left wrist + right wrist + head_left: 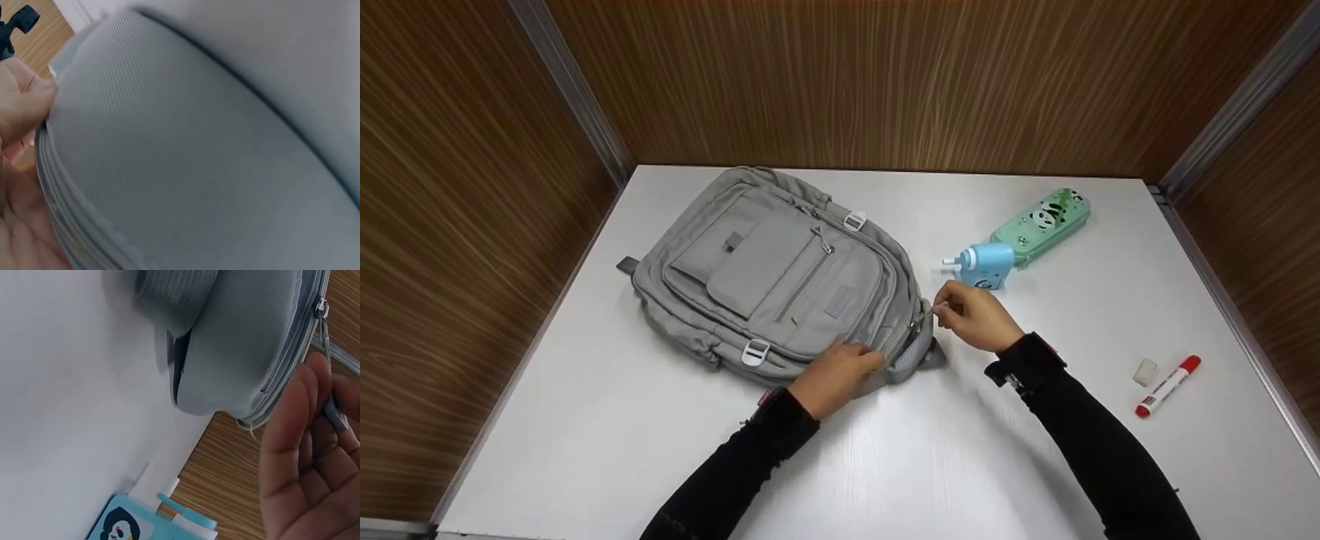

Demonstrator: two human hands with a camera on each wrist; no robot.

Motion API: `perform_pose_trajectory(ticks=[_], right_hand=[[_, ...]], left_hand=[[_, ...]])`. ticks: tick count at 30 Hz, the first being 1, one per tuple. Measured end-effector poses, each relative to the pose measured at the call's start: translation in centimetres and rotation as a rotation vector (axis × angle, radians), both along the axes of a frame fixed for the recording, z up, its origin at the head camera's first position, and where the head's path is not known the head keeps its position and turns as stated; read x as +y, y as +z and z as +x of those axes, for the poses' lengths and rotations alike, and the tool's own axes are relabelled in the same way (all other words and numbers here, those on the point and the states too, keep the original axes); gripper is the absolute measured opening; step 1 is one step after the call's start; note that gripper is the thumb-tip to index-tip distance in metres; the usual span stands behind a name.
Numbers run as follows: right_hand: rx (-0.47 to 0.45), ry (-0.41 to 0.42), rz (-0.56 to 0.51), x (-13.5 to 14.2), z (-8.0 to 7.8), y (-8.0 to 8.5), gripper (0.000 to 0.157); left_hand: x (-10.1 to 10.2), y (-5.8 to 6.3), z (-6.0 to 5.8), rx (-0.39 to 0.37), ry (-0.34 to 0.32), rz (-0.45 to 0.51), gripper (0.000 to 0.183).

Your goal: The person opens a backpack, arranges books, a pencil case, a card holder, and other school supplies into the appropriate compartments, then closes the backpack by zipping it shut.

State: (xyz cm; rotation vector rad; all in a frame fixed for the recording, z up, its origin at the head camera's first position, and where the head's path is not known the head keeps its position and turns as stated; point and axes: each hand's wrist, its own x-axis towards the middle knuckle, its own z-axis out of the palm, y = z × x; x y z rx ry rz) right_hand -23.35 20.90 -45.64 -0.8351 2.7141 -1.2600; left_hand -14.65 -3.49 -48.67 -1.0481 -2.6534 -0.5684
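Note:
A grey backpack (780, 262) lies front side up on the white table, its top end toward the right. My left hand (840, 375) pinches the fabric edge beside the zipper; the left wrist view shows the thumb (34, 104) pressed against that edge. With thumb and fingers, my right hand (976, 315) pinches a zipper pull (332, 410) at the backpack's right end. In the right wrist view the metal zipper slider (322, 308) sits on the zipper track above the fingertips. A blue bottle (988, 264) with a white spout is just behind the right hand.
Behind the bottle lies a green panda pencil case (1042, 225). A red-capped marker (1168, 386) and a small pale eraser (1145, 372) lie at the right. Wood-grain panels (885, 82) wall the table at the back and sides.

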Motion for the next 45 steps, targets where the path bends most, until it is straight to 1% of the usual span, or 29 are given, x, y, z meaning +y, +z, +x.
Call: perform_pose_trajectory(ticks=[3, 6, 7, 10, 13, 15, 16, 19, 24, 27, 31, 32, 35, 36, 38, 41, 43, 45], right_hand=[[-0.002, -0.026, -0.019, 0.9, -0.2, 0.0, 0.003], [-0.007, -0.050, -0.033, 1.2, 0.5, 1.1, 0.003], [-0.008, -0.049, -0.037, 1.4, 0.5, 1.2, 0.004], [-0.017, -0.042, -0.035, 1.3, 1.1, 2.0, 0.003], [-0.029, -0.022, -0.035, 1.4, 1.2, 1.9, 0.004], [-0.052, -0.019, -0.039, 1.1, 1.7, 2.5, 0.006], [-0.057, -0.019, -0.034, 1.0, 1.8, 2.5, 0.006], [-0.074, -0.017, -0.028, 0.9, 2.0, 2.5, 0.007], [-0.076, -0.003, -0.014, 0.6, 2.2, 2.2, 0.006], [-0.067, 0.014, -0.013, 0.5, 2.2, 1.8, 0.005], [-0.097, 0.048, -0.007, 0.5, 2.0, 0.0, 0.004], [-0.103, 0.064, 0.004, 0.5, 2.0, -0.5, 0.004], [-0.132, 0.114, 0.038, 0.4, 2.2, -1.6, 0.004], [-0.139, 0.131, 0.046, 0.2, 2.3, -1.8, 0.005], [-0.140, 0.153, 0.063, -0.1, 2.6, -2.0, 0.006], [-0.139, 0.165, 0.068, -0.4, 2.9, -2.3, 0.010], [-0.126, 0.176, 0.073, -0.6, 3.0, -2.4, 0.011], [-0.118, 0.192, 0.073, -0.8, 3.1, -2.4, 0.010]], left_hand=[[-0.9, 0.2, 0.3, -0.035, -0.054, -0.004, 0.009], [-2.1, 0.4, 0.9, -0.086, -0.088, -0.021, 0.006], [-2.5, 0.4, 1.0, -0.102, -0.095, -0.021, 0.004], [-4.0, 0.3, 1.5, -0.148, -0.100, -0.016, 0.001], [-5.7, 0.3, 1.8, -0.157, -0.097, 0.012, 0.002], [-6.9, 0.3, 2.0, -0.151, -0.092, 0.029, 0.003], [-7.5, 0.3, 2.0, -0.148, -0.089, 0.037, 0.003], [-9.1, 0.4, 2.3, -0.116, -0.055, 0.041, 0.004], [-11.9, 0.4, 2.8, -0.067, 0.054, 0.003, 0.005], [-13.3, 0.3, 3.0, -0.091, 0.109, -0.006, 0.006], [-14.5, 0.5, 3.2, -0.119, 0.183, -0.027, 0.007], [-14.7, 0.6, 3.2, -0.116, 0.203, -0.040, 0.007], [-14.6, 1.2, 3.6, -0.094, 0.265, -0.106, 0.006], [-14.3, 1.5, 3.7, -0.083, 0.288, -0.135, 0.006], [-13.0, 2.0, 3.9, -0.062, 0.329, -0.189, 0.015], [-9.9, 2.6, 4.0, -0.023, 0.369, -0.238, 0.033], [-7.3, 2.9, 3.7, 0.017, 0.367, -0.235, 0.038], [-4.6, 3.0, 3.4, 0.066, 0.347, -0.236, 0.038]])
